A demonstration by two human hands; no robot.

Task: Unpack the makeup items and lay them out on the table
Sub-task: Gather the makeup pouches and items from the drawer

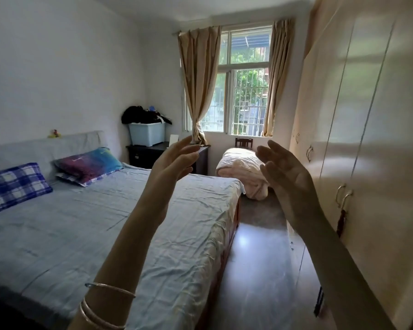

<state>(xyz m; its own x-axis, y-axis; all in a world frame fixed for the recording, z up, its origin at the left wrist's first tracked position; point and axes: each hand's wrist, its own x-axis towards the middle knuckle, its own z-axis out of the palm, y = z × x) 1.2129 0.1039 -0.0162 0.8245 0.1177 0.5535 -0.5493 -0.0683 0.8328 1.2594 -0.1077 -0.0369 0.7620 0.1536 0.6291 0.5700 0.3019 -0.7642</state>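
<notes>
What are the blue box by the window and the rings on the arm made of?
The pale blue storage box looks like plastic: smooth, slightly see-through walls. The thin silvery bangles on the left forearm look like metal, judging by their shine, though that is uncertain.

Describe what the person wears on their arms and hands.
Both forearms are bare, with no sleeves in view. The left wrist carries several thin silver-coloured metal bangles, one sitting higher than the rest. The left hand and right hand show no gloves or watch; I can make out no rings.
</notes>
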